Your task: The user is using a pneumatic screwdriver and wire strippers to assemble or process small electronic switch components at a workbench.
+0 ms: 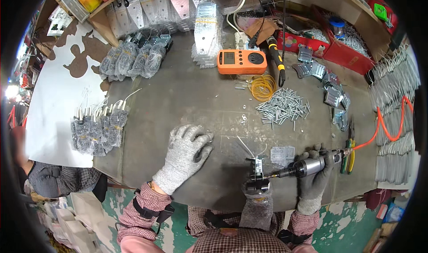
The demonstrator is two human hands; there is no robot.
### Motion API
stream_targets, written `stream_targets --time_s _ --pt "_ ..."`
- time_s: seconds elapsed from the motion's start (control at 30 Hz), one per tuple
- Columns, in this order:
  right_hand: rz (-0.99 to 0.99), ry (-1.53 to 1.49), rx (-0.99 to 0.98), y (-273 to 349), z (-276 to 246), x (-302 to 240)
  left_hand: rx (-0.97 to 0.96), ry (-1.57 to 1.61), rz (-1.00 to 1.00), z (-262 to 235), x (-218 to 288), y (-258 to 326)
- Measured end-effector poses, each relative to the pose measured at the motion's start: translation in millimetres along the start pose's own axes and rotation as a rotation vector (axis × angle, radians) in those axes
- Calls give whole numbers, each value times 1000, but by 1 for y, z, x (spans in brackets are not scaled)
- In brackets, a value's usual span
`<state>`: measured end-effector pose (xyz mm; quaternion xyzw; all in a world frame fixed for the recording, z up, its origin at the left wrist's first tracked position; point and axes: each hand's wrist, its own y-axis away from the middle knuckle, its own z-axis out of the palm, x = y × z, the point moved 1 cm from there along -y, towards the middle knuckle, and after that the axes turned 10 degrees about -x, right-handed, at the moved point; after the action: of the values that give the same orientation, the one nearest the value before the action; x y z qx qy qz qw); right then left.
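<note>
My left hand point(185, 155), in a grey knit glove, rests on the table with its fingers loosely bent and apart, holding nothing. My right hand point(314, 181), also gloved, is wrapped round a silver-and-black air screwdriver point(310, 167) with an orange hose. The tool lies level, its bit pointing left at a small part with a metal terminal block point(258, 165) and white wires. Whether the bit touches it, I cannot tell. Below the block are a black round piece point(258, 184) and a bubble-wrap pouch point(257, 210) at the table's near edge. A clear plastic piece point(282, 155) lies beside the tool.
Ahead lie a pile of screws point(284, 107), yellow rubber bands point(262, 88) and an orange meter point(241, 62). Metal brackets point(333, 96) and pliers point(349, 152) are at the right. Bubble-wrapped parts point(99, 130) sit at the left. The orange hose point(379, 123) loops at the right.
</note>
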<state>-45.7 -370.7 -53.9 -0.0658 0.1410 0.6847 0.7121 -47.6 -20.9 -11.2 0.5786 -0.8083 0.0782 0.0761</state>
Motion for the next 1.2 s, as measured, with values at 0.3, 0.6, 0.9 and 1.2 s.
stream_targets --time_s 0.3,0.6,0.9,1.2 --pt "16 3 -39 -1 -2 2 60 -49 -122 2 9 -28" --pt "22 4 -26 0 7 2 -60 727 39 16 94 21" --pt "2 22 12 -2 6 3 -74 733 35 10 97 18" --pt "7 19 -56 -1 2 1 -45 784 16 11 100 21"
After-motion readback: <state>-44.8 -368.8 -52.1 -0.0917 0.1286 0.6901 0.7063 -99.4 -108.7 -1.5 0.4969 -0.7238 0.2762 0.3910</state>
